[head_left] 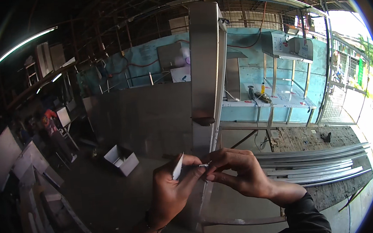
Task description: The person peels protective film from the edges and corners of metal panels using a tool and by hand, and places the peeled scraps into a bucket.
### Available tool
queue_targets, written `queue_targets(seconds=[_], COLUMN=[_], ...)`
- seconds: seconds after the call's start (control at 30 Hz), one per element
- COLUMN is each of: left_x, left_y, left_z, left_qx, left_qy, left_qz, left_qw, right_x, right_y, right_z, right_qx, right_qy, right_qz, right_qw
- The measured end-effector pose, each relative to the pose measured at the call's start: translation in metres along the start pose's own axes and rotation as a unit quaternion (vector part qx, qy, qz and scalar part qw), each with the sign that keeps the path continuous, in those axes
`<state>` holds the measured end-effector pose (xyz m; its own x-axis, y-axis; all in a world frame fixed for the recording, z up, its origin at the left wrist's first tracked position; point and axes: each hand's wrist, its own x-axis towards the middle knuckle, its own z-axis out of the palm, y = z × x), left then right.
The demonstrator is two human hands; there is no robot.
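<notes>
Both hands meet in front of a tall metal panel [205,67] standing upright at the centre. My left hand [171,191] is closed, with a flat, pointed white piece [178,167] standing up out of its grip. Its thumb and forefinger also pinch a small pale piece [203,165]. My right hand [242,173] comes in from the right, fingertips pressed together at that same small piece. What kind of thing it is cannot be made out, as the fingertips cover most of it.
Several long metal bars [315,168] lie on a worn wooden board to the right. Behind them is a metal worktable [286,96] with power tools. An open metal box [121,160] rests on the floor at left, near leaning sheets [36,159]. A person [53,126] stands farther back.
</notes>
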<state>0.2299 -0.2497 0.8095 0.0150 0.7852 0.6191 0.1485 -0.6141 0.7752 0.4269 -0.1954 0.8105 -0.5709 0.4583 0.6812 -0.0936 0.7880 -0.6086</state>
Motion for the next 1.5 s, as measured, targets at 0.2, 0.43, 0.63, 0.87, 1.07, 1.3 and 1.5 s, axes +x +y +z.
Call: queue_targets(seconds=[0.2, 0.43, 0.63, 0.87, 1.07, 1.3, 1.5], left_x=[0.010, 0.001, -0.030, -0.045, -0.066, -0.133, -0.219], left_y=[0.007, 0.015, -0.001, -0.038, -0.176, -0.359, -0.544], left_z=[0.011, 0.021, 0.019, -0.018, -0.082, -0.170, -0.212], left_qx=[-0.009, 0.037, -0.060, -0.135, -0.088, 0.056, 0.013], left_qy=[-0.036, 0.016, 0.118, 0.189, 0.146, 0.116, 0.052], left_qz=[-0.049, -0.003, -0.111, -0.196, -0.351, -0.458, -0.436], left_qw=[0.998, 0.999, 0.985, 0.953, 0.921, 0.879, 0.898], right_x=[-0.002, 0.020, 0.026, 0.032, 0.043, 0.046, 0.033], right_y=[0.017, 0.007, 0.018, -0.001, -0.023, -0.036, -0.026], right_z=[-0.006, -0.013, -0.001, -0.016, -0.007, 0.026, 0.040], right_qx=[-0.067, -0.229, -0.295, -0.516, -0.642, -0.713, -0.778], right_qy=[0.095, 0.165, 0.101, 0.176, 0.210, 0.275, 0.248], right_qz=[-0.095, -0.299, -0.361, -0.318, -0.122, -0.031, -0.023], right_qw=[0.989, 0.912, 0.879, 0.776, 0.727, 0.644, 0.577])
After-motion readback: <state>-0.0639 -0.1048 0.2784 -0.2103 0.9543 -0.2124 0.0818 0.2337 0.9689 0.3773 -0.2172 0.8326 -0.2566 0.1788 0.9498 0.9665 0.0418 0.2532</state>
